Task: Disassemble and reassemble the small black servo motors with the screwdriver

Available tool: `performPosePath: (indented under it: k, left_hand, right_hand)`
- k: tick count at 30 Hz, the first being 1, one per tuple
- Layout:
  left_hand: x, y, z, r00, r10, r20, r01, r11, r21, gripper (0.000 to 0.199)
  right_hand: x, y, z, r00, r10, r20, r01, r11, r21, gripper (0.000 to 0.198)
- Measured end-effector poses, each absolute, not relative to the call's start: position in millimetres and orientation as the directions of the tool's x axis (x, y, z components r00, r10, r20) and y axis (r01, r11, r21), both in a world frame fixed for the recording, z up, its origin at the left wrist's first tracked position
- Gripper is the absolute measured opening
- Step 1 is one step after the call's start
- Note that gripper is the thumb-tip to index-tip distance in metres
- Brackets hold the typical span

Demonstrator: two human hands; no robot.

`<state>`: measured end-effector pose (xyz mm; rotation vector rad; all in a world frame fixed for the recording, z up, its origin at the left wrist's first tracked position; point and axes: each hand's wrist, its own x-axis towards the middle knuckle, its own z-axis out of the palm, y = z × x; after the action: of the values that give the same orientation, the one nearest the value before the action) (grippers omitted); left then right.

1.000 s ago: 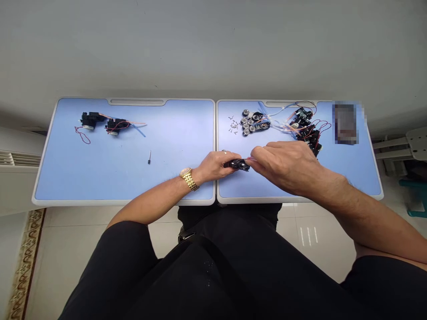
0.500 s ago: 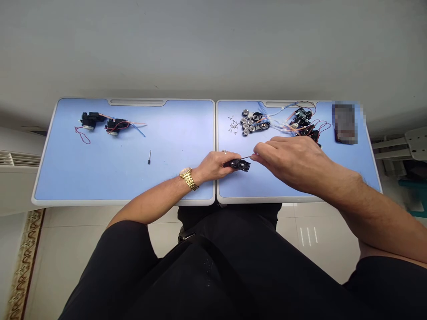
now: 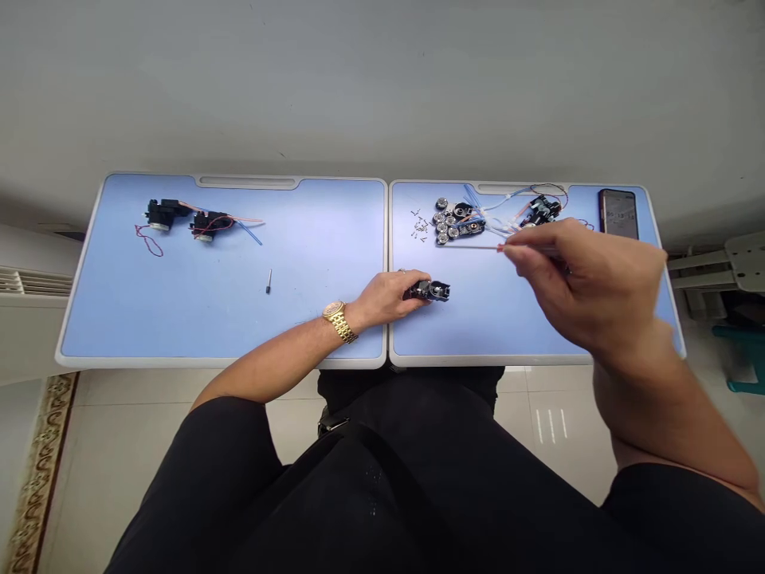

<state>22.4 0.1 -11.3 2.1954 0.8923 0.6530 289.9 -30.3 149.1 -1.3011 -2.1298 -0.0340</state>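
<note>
Near the seam of the two tables, my left hand (image 3: 391, 296) grips a small black plastic housing (image 3: 439, 292) with round metallic parts in it. My right hand (image 3: 589, 275) is closed round the handle of a screwdriver (image 3: 472, 247); most of the handle is hidden in the palm. The thin shaft points left, its tip close to a cluster of round metal-and-black parts (image 3: 449, 219). Left of that cluster lie several tiny screws (image 3: 420, 226). Behind my right hand sits a wired black assembly (image 3: 543, 209), partly covered by it.
Two wired black assemblies (image 3: 164, 214) lie on the left table (image 3: 323, 231). Closer in is a small dark-ended pin or bit (image 3: 268, 281). Blue and orange tubes or wires (image 3: 493, 219) spread across the right table's back. A phone (image 3: 618, 214) lies at the far right.
My right hand has drawn the screwdriver away from the black housing, up and to the right. The tip is now by the round parts and screws. My left hand stays nearly in place.
</note>
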Motion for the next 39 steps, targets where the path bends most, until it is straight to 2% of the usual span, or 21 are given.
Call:
performPosePath:
  k: [2, 5, 9, 14, 19, 25, 29, 33, 39]
  left_hand:
    - [23, 1, -12, 0.648, 0.739, 0.184, 0.407, -0.539, 0.737, 0.034]
    - [23, 2, -11, 0.673, 0.719, 0.174, 0.393, -0.547, 0.739, 0.041]
    - [21, 1, -9, 0.691, 0.702, 0.17, 0.395, -0.565, 0.724, 0.039]
    - [21, 1, -12, 0.686, 0.698, 0.205, 0.383, -0.587, 0.713, 0.036]
    - [21, 1, -15, 0.676, 0.703, 0.223, 0.384, -0.594, 0.707, 0.044]
    - [22, 1, -12, 0.663, 0.709, 0.238, 0.345, -0.572, 0.744, 0.026]
    - [23, 0, -11, 0.561, 0.766, 0.313, 0.359, -0.566, 0.743, 0.023]
    - [22, 0, -11, 0.548, 0.772, 0.322, 0.382, -0.573, 0.725, 0.027]
    - [21, -1, -10, 0.62, 0.701, 0.353, 0.288, -0.622, 0.728, 0.039]
  right_hand:
    - [295, -26, 116, -0.137, 0.859, 0.493, 0.78, 0.4, -0.48, 0.027]
    - [294, -22, 57, 0.016, 0.96, 0.28, 0.632, 0.208, -0.746, 0.038]
    - [283, -22, 7, 0.149, 0.978, 0.145, 0.438, 0.067, -0.897, 0.043]
    - [276, -21, -3, 0.19, 0.978, 0.081, 0.377, 0.003, -0.926, 0.046]
    - [275, -17, -6, 0.203, 0.976, 0.079, 0.362, 0.0, -0.932, 0.047]
    - [276, -21, -2, 0.198, 0.976, 0.092, 0.36, 0.015, -0.933, 0.044]
    - [282, -32, 11, 0.207, 0.969, 0.132, 0.394, 0.041, -0.918, 0.043]
    - [289, -45, 31, 0.167, 0.974, 0.153, 0.405, 0.074, -0.911, 0.035]
    - [292, -53, 50, 0.09, 0.987, 0.135, 0.418, 0.085, -0.905, 0.031]
